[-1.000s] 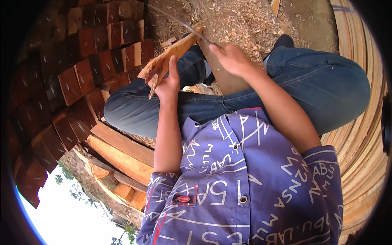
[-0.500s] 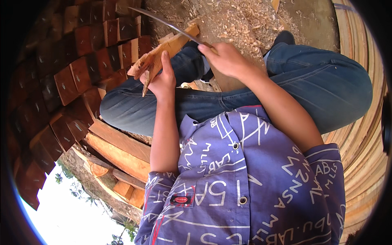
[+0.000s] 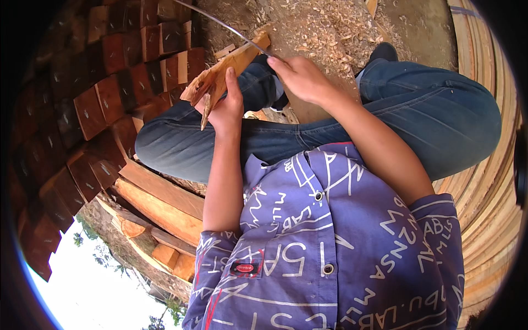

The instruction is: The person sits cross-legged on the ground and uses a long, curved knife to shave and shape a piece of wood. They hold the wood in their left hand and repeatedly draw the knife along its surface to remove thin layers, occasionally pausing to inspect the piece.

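My left hand is closed round the lower end of a split piece of wood, its thumb lying along the near side. The wood slants up to the right, and its near end is ragged, with a splinter sticking down. My right hand is closed on the handle of a machete, most of the handle being hidden in the fist. The thin blade runs up and left across the wood's far end, seen nearly edge-on. Whether it touches the wood I cannot tell. Its tip reaches the top of the view.
Wood shavings litter the ground ahead. Stacked wooden blocks rise on the left, with split timber below them. Long pale boards lie stacked along the right. My bent legs lie below and beside my hands.
The wood and my left hand have shifted slightly right. The machete blade has turned to a narrower, more edge-on angle, and its tip has moved up. My right hand has barely moved.
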### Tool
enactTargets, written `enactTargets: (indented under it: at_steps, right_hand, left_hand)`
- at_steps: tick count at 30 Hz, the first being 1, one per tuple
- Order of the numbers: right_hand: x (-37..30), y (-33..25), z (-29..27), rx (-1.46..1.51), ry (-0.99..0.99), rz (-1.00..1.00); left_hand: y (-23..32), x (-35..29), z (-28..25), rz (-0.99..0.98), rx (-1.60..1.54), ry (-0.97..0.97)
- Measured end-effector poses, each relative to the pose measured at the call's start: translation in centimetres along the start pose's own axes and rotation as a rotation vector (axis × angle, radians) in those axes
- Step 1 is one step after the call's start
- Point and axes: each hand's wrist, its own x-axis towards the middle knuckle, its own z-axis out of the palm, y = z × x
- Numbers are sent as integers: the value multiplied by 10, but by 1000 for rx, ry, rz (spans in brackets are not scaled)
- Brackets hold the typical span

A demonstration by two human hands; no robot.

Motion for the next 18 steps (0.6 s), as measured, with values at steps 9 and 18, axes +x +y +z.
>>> enactTargets:
  at_steps: [9, 18]
  right_hand:
    - [9, 15, -4, -113, 21, 94]
    - [-6, -2, 6, -116, 115, -226]
  left_hand:
    - [6, 3, 0, -37, 1, 14]
    - [0, -1, -6, -26, 74, -33]
